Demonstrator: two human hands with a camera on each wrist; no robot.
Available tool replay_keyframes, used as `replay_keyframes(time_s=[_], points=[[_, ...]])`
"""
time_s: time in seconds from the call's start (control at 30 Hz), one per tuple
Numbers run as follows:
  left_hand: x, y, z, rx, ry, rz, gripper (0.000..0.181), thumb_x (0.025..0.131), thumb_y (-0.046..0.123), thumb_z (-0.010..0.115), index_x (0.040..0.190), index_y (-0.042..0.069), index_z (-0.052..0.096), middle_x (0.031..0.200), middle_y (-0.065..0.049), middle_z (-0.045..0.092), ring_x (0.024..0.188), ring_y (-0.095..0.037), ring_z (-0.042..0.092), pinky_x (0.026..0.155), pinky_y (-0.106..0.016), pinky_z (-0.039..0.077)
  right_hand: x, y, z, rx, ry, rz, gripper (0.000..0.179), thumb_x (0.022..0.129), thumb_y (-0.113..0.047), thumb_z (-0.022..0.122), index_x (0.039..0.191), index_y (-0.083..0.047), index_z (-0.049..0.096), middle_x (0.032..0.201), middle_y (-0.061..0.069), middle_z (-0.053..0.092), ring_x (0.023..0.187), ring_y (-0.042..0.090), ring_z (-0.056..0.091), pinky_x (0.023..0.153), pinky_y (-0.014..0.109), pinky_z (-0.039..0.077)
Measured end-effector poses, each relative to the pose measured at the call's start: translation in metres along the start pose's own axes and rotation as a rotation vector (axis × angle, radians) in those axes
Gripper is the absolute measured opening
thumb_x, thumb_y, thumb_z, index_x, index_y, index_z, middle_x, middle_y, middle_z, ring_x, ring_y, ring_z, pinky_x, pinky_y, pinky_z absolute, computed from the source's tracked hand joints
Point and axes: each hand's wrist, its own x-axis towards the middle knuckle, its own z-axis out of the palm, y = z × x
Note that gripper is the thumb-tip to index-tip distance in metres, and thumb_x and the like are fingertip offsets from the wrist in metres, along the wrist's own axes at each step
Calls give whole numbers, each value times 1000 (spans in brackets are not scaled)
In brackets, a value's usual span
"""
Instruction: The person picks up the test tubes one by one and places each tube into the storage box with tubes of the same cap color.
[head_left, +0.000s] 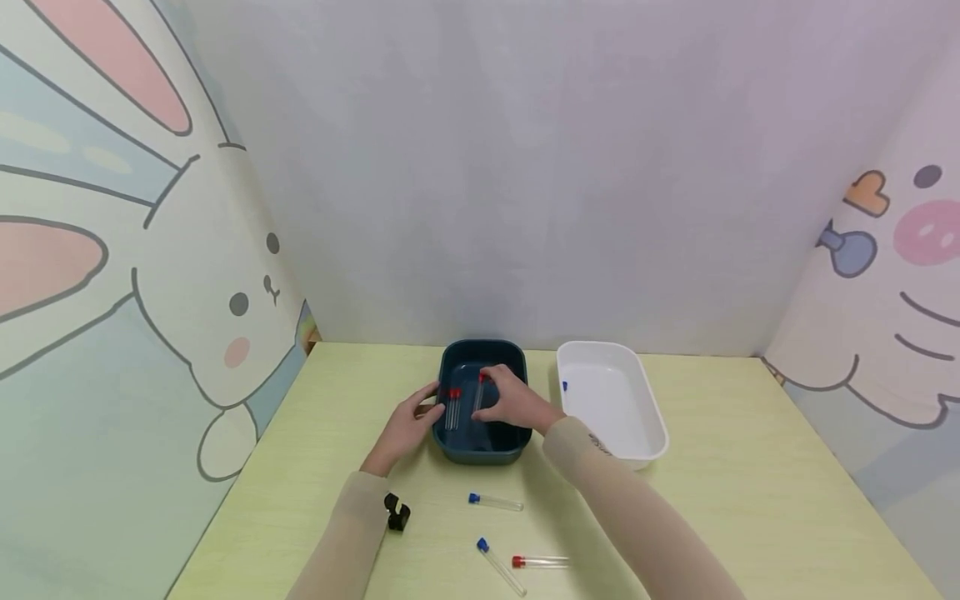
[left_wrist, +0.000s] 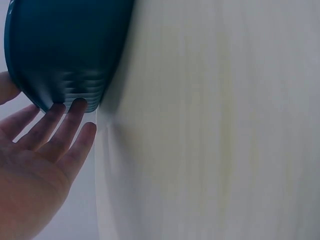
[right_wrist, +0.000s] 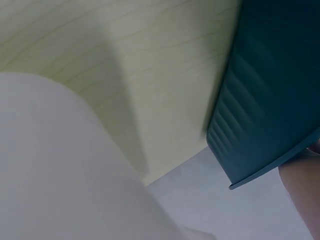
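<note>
In the head view, my right hand (head_left: 519,402) reaches into a dark blue bin (head_left: 483,457) and holds a red-capped test tube (head_left: 478,397) lengthwise, a finger at its cap and the thumb near its other end. Two more red-capped test tubes (head_left: 452,410) lie side by side in the bin's left part. My left hand (head_left: 401,435) is at the bin's left side. Its fingers (left_wrist: 65,130) are spread and extended against the ribbed outer wall in the left wrist view. The right wrist view shows the bin's other outer wall (right_wrist: 265,100), with the hand mostly hidden behind the rim.
Right of the bin stands a white bin (head_left: 611,400) with a blue cap (head_left: 565,386) showing at its left wall. Nearer lie two blue-capped tubes (head_left: 498,502) (head_left: 504,568) and a red-capped tube (head_left: 543,562). A small black object (head_left: 397,512) sits beside the left sleeve.
</note>
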Motion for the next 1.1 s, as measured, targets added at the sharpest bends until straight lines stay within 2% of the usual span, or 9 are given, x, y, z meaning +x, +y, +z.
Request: replay_keyframes(time_s=[0.3,0.57,1.1], points=[[-1,2,0,3,3,-2,55,106,25,60,158,15,44,159,-16,48,134,-38,60,109,-52,52,7,0,7,-17,-14,-2,84,87,-34,84,153,-3,43,148,16,49,129,28,54,116,47,47],[0,1,0,8,8,2,54,106,25,59,157,16,44,160,-14,47,135,-37,60,110,-52,52,13,0,12,-60,-34,-37,86,86,-34,85,153,1,43,148,19,49,128,28,56,115,47,48],[-2,0,-1,31,-3,35,54,107,24,58,157,11,43,159,-19,47,134,-40,60,107,-50,54,20,3,25,-74,-63,10,85,86,-36,85,153,-3,44,149,18,47,127,27,53,118,47,45]])
